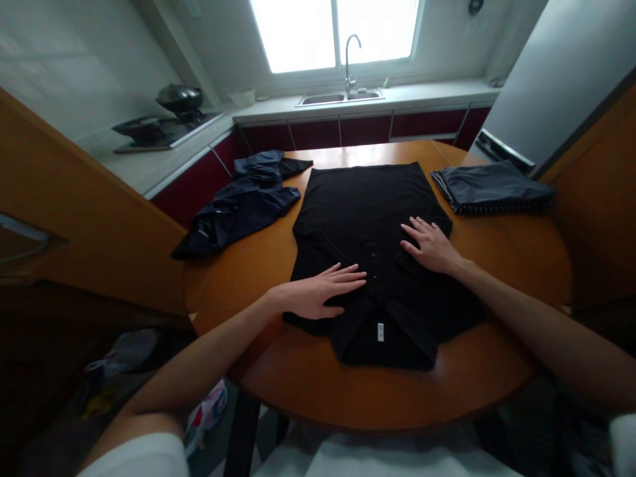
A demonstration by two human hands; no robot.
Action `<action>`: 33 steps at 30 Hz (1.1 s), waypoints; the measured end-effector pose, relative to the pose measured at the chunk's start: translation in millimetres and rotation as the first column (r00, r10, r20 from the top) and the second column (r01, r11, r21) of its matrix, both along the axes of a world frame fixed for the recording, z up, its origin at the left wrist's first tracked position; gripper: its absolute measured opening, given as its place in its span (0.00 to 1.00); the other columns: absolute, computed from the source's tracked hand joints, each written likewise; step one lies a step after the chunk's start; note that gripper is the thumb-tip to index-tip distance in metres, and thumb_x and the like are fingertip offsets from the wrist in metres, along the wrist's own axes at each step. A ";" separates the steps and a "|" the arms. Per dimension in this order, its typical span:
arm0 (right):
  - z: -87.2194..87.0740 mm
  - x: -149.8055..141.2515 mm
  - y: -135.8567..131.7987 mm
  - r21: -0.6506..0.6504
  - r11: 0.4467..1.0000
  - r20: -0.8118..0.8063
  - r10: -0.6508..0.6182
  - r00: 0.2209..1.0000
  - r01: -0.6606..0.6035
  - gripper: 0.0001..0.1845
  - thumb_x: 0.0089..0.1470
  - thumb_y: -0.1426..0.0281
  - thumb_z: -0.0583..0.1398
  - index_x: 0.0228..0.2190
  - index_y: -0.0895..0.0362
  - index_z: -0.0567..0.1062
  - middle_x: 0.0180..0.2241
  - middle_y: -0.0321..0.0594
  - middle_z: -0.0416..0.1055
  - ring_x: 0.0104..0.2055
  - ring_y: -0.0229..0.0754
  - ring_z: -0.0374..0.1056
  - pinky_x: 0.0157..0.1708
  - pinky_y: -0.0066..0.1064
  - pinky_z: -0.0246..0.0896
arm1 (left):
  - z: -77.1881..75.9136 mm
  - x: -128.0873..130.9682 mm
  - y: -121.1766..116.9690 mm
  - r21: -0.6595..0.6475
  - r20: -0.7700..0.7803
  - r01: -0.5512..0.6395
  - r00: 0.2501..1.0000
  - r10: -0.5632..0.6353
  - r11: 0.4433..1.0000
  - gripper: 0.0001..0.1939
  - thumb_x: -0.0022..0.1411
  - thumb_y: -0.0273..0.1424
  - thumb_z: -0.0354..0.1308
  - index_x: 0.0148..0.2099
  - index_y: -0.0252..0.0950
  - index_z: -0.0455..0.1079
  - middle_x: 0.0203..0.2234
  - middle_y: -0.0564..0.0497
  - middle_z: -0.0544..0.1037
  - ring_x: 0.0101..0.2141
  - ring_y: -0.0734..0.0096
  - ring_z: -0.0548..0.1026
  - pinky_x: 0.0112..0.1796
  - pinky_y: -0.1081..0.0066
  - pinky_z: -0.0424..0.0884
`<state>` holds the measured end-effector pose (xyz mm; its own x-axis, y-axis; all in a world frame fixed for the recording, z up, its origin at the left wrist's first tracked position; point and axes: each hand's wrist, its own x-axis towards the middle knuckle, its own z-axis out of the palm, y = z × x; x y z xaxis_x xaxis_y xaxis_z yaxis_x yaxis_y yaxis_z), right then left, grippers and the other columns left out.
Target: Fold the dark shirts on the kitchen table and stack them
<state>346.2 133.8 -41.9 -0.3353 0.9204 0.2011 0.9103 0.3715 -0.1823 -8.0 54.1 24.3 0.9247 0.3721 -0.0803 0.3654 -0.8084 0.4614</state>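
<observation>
A black polo shirt (368,205) lies spread front side up on the wooden table, its collar toward me and its hem toward the window. A small white label (380,332) shows inside the neck opening. My left hand (325,291) lies flat on the shirt left of the button placket, fingers stretched out and pointing right. Further up on the right half, my right hand (430,245) rests on the cloth with its fingers spread. Neither hand grips anything.
Crumpled dark clothes (248,199) lie on the left of the round table (397,397), partly over its edge. Folded dark garments (497,185) are stacked at the right. Behind are a sink (342,98), a stove with pans (169,129) and a fridge (561,73).
</observation>
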 end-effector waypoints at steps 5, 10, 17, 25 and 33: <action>1.9 0.3 -0.2 -0.014 1.000 0.012 0.003 1.000 -0.003 0.35 0.66 0.51 0.47 0.66 0.57 0.63 0.70 0.50 0.51 0.72 0.55 0.44 0.68 0.56 0.41 | 6.1 -9.8 -1.1 -0.069 -0.028 0.027 0.999 -0.029 0.997 0.55 0.54 0.38 0.70 0.75 0.51 0.42 0.72 0.50 0.46 0.71 0.46 0.41 0.67 0.42 0.38; 2.7 -0.3 0.0 -0.024 1.000 0.011 -0.009 1.000 0.009 0.35 0.66 0.51 0.47 0.66 0.56 0.63 0.71 0.48 0.50 0.73 0.55 0.43 0.68 0.55 0.41 | 2.2 -7.6 -2.9 -0.060 -0.096 0.025 0.995 -0.031 0.998 0.61 0.50 0.43 0.71 0.76 0.48 0.36 0.73 0.47 0.41 0.71 0.44 0.38 0.67 0.40 0.34; 13.5 -2.1 -5.6 0.019 1.000 -0.027 0.010 1.000 -0.010 0.32 0.66 0.56 0.50 0.66 0.55 0.62 0.71 0.48 0.49 0.73 0.54 0.42 0.68 0.58 0.37 | 6.5 -12.6 2.5 -0.082 -0.041 0.050 0.998 -0.054 0.995 0.47 0.63 0.40 0.63 0.75 0.51 0.40 0.72 0.49 0.45 0.71 0.50 0.41 0.67 0.43 0.37; 45.3 -17.5 -97.1 0.063 0.946 -0.152 0.323 0.934 -0.317 0.30 0.68 0.63 0.51 0.68 0.52 0.57 0.71 0.45 0.50 0.73 0.50 0.43 0.69 0.55 0.40 | 13.2 -9.3 -54.0 -0.013 -0.023 -0.022 0.999 0.022 1.000 0.47 0.70 0.47 0.55 0.76 0.42 0.28 0.73 0.43 0.39 0.71 0.53 0.41 0.69 0.50 0.37; 29.6 -12.4 -179.4 -0.125 0.824 -0.140 0.537 0.832 -0.553 0.50 0.61 0.55 0.61 0.72 0.53 0.40 0.72 0.48 0.41 0.73 0.54 0.40 0.70 0.55 0.36 | -14.1 -3.0 -112.7 0.156 -0.054 -0.185 0.979 0.195 0.970 0.50 0.68 0.45 0.58 0.76 0.37 0.27 0.73 0.40 0.38 0.71 0.54 0.41 0.69 0.53 0.42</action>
<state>333.9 -45.6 -12.4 -0.7779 0.6149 0.1298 0.5433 0.7618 -0.3529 -11.0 -58.7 10.2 0.8303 0.5528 -0.0709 0.5452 -0.7792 0.3091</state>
